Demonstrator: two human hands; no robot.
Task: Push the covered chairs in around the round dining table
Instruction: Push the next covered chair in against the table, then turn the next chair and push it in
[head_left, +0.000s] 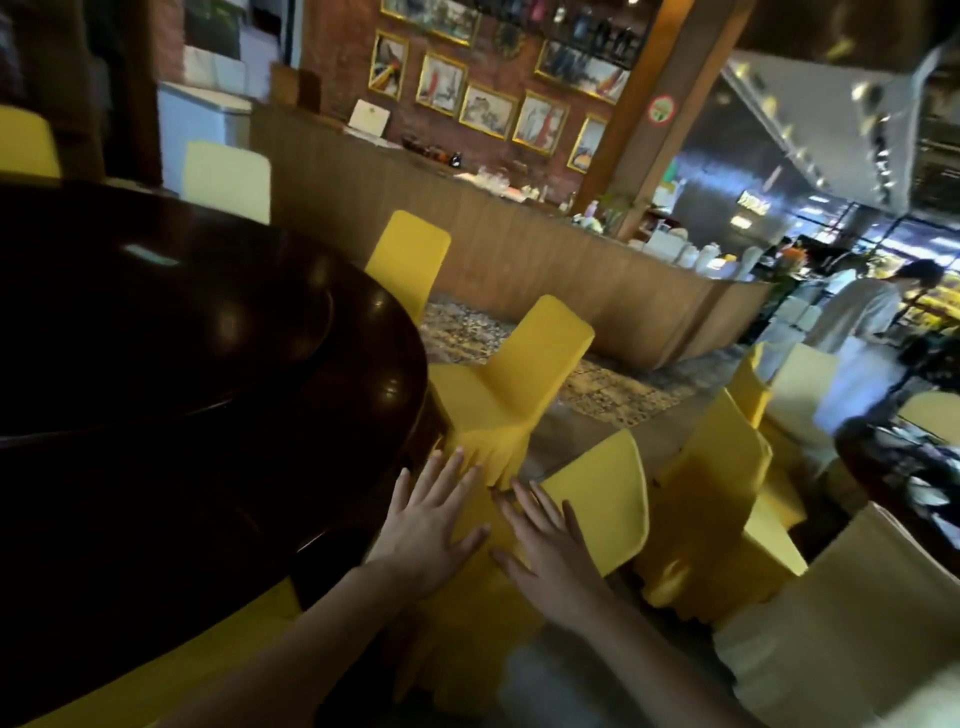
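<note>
The round dark dining table (156, 322) fills the left of the head view. Right below me stands a yellow-covered chair (602, 499), its seat close to the table's edge. My left hand (428, 525) and my right hand (545, 545) both lie flat on its seat cover, fingers spread, holding nothing. Just beyond stands a second yellow-covered chair (519, 384), its seat near the table rim. A third yellow chair (410, 260) is farther round the table, and a pale-covered chair (228, 179) stands at the far side.
More yellow-covered chairs (722, 499) and a cream-covered chair (841, 613) crowd the right, around another table. A long wooden counter (519, 270) runs across the back. A person in pale clothes (857, 317) stands at the far right. Stone floor (597, 395) shows between chairs and counter.
</note>
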